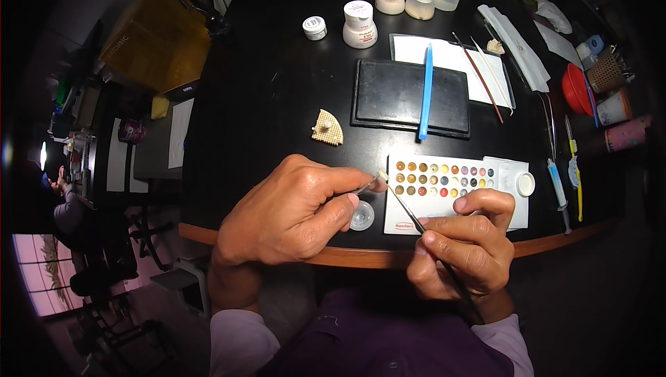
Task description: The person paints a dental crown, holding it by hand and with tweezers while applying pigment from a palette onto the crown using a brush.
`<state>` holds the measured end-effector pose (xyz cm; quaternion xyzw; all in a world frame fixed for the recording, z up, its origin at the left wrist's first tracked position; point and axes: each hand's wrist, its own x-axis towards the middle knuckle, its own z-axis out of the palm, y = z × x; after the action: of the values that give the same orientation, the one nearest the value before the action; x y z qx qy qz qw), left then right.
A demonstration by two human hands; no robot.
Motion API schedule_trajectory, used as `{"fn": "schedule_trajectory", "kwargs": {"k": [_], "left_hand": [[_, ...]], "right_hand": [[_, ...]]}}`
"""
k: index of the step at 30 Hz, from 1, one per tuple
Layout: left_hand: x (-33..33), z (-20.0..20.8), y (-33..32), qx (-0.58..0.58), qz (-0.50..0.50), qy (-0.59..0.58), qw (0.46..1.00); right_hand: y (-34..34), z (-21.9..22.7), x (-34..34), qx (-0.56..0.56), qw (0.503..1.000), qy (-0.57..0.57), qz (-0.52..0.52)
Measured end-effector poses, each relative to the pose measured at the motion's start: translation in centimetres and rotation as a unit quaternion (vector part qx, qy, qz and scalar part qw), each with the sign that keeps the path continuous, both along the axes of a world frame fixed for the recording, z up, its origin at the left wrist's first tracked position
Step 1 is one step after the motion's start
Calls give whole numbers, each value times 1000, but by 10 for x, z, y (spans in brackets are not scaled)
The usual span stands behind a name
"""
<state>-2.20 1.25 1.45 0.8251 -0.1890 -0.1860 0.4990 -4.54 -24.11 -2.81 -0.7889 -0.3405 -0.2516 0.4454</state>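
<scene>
Now L hand (pixel 291 214) w/ tweezers (pixel 364 186), R hand (pixel 465 245) w/ brush (pixel 416 221)

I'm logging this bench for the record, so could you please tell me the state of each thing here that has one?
Left hand: pinching tweezers that grip a small tooth piece.
Right hand: holding a thin brush, tip at the piece.
Colour palette: uncovered.
Three jars: capped.
Small clear dish: uncovered.

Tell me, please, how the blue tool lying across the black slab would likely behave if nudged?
The blue tool looks slim, straight and probably light, so it would likely slide or pivot readily. It bridges the black slab and white paper, so one end could drop off.
</scene>
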Motion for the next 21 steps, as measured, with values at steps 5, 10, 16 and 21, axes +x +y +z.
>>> {"fn": "schedule_trajectory", "kwargs": {"k": [5, 10, 16, 21], "left_hand": [[0, 7, -1, 5, 12, 45, 999], [1, 12, -1, -32, 44, 143, 988], [1, 14, 5, -102, 33, 241, 965], [4, 13, 10, -165, 18, 301, 939]], "right_hand": [[-1, 0, 0, 11, 1000, 6, -4], [-1, -1, 1, 12, 1000, 6, -6], [0, -1, 1, 11, 1000, 4, -1], [-2, 0, 0, 12, 1000, -5, -2]]}}
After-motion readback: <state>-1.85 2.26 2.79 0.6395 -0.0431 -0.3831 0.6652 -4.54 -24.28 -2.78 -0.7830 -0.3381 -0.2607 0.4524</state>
